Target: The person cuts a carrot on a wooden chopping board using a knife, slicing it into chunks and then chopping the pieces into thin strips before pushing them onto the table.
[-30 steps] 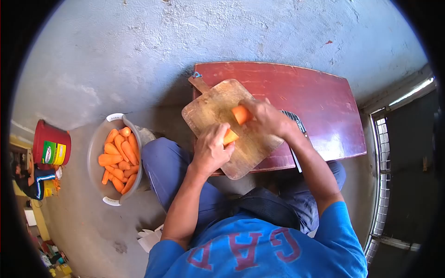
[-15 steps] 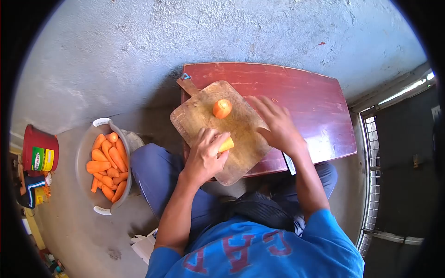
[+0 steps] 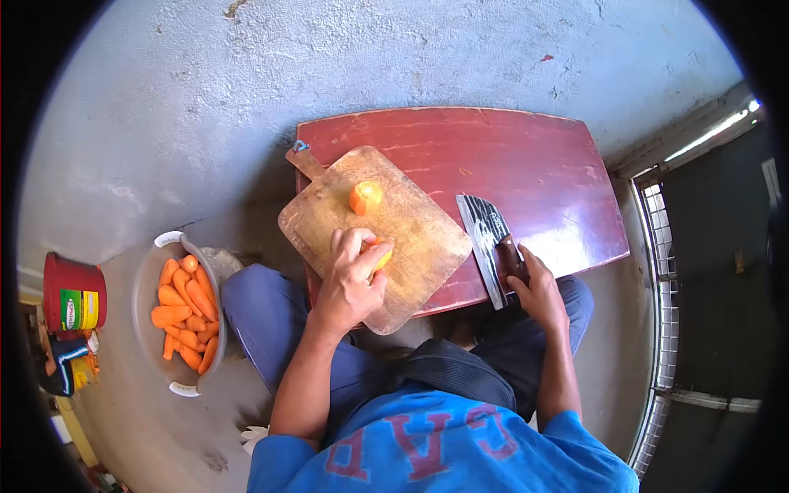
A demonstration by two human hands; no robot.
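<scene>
Knife (image 3: 486,242) now in right hand (image 3: 538,294), with cut carrot on the board (image 3: 427,246)

Right fingers and thumb grasp the handle (image 3: 513,258) beside the board; half a second ago that hand was spread and bare, so blade and carrot are now both held. The left hand (image 3: 349,283) pinches a piece (image 3: 382,256) on the board, near a stub (image 3: 365,199) standing alone. Left fingers hide most of the piece; whether the blade touches the table (image 3: 534,172) is unclear
</scene>
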